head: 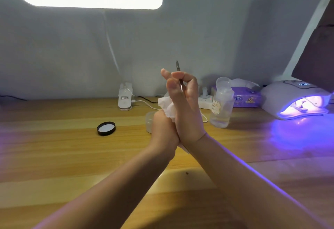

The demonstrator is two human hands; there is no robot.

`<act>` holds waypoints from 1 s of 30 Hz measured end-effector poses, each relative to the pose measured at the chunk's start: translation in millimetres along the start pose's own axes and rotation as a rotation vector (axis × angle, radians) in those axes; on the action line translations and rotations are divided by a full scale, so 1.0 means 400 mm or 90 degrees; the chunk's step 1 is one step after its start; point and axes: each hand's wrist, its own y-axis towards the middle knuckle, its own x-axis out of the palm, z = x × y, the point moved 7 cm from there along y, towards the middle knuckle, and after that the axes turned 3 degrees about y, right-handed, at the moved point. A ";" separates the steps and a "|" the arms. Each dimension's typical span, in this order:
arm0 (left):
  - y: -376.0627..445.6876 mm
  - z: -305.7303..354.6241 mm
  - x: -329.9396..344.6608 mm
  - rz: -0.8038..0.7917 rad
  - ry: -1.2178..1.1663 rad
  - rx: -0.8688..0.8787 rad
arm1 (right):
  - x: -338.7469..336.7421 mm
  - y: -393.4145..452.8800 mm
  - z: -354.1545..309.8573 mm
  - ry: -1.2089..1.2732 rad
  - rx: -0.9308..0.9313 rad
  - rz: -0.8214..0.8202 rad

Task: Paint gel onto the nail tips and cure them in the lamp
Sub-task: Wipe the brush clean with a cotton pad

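Note:
My right hand [184, 102] holds a thin nail brush [179, 73] upright, its fingers curled round the handle and its dark end pointing up. My left hand [162, 129] grips a crumpled white tissue [168, 107] pressed against the lower part of the brush; the brush's lower end is hidden in the tissue. Both hands touch above the wooden desk [72, 156]. The curing lamp [296, 98] at the far right glows violet, with nail tips on a holder dimly visible inside. A small clear jar [149, 122] stands behind my left hand.
A black jar lid [106, 128] lies on the desk to the left. A clear liquid bottle [221, 102] stands right of my hands, with a purple tissue pack [245, 97] and a white power strip [205, 101] behind. A desk lamp base [125, 97] stands at the wall.

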 end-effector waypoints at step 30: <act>0.325 0.127 -0.404 0.227 0.453 0.155 | -0.050 0.018 0.044 -0.040 0.071 0.024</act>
